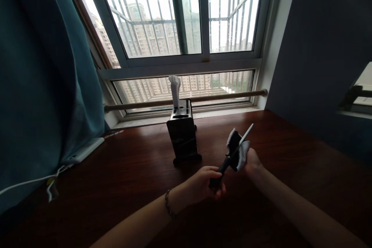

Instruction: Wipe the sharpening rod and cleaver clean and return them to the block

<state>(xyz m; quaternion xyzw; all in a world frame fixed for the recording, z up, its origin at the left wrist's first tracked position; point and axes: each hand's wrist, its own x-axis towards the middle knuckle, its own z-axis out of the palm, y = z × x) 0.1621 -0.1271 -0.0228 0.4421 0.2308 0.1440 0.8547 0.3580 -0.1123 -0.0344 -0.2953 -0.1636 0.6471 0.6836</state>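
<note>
My left hand (209,181) is wrapped round the dark handle of a knife (223,169). Its narrow, pale blade points up and to the right. My right hand (252,162) holds a grey and black cloth (242,157) around the blade's lower part, while the tip sticks out beyond it. The cloth hides most of the right fingers. Behind my hands, a black knife block (182,137) stands upright on the brown table. A white handle (174,89) rises from a slot in its top.
The reddish-brown wooden table (133,170) reaches to the window sill. A teal curtain (78,66) hangs at the left, above a white flat object (87,151) and a white cable (29,183). A rail (139,104) crosses the window's lower part behind the block.
</note>
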